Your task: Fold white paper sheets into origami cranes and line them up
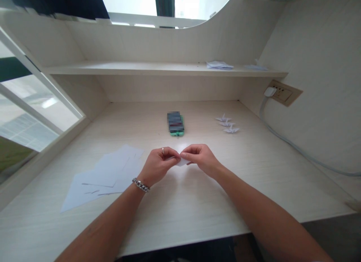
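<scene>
Head view: note the small white paper (182, 162) in front of the body, over the middle of the counter (180, 217), pinched between the fingers of the left hand (158, 165) and right hand (201, 156). Cannot tell whether touching the counter. Avoid pulling unevenly between hands; liable to tear or skew the paper. Avoid loosening either pinch; may cause slipping. Keep the bracelet (141, 185) off the loose sheets (98, 171); could snag or drag them.
</scene>
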The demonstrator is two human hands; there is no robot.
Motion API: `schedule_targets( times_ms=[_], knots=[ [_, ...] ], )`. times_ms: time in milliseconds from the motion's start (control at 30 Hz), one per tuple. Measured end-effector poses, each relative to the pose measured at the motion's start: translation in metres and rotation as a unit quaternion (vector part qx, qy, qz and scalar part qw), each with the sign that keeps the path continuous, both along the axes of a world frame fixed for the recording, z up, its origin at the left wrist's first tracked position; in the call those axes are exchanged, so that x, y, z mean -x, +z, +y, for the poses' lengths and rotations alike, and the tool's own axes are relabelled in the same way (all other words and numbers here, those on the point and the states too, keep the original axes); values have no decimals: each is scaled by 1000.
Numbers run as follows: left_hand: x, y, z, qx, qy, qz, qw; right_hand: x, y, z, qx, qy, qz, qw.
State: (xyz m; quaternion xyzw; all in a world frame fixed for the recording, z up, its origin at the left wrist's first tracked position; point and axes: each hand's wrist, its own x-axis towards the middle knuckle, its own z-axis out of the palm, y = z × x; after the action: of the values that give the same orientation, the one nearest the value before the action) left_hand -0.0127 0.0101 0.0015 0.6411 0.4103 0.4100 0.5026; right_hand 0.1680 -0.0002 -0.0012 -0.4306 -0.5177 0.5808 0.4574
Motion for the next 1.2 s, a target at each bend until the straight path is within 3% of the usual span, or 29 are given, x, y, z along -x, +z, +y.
schedule_targets(
  times_ms=[133,433,600,900,1200],
  knots=[
    [2,-2,1,-5,3,-1,1000,-1,-4,1,-49,1,-31,998],
    [0,3,1,60,4,-112,992,0,-3,-3,-145,-56,-103,982],
    [-1,1,1,31,15,-78,996,1,-5,-5,-190,-64,-128,971],
    [-3,-3,0,-30,50,-49,997,3,-4,-6,-183,-38,-173,967],
    [2,-3,3,-1,28,-70,997,-1,5,-8,-189,-38,-245,950]
  ],
)
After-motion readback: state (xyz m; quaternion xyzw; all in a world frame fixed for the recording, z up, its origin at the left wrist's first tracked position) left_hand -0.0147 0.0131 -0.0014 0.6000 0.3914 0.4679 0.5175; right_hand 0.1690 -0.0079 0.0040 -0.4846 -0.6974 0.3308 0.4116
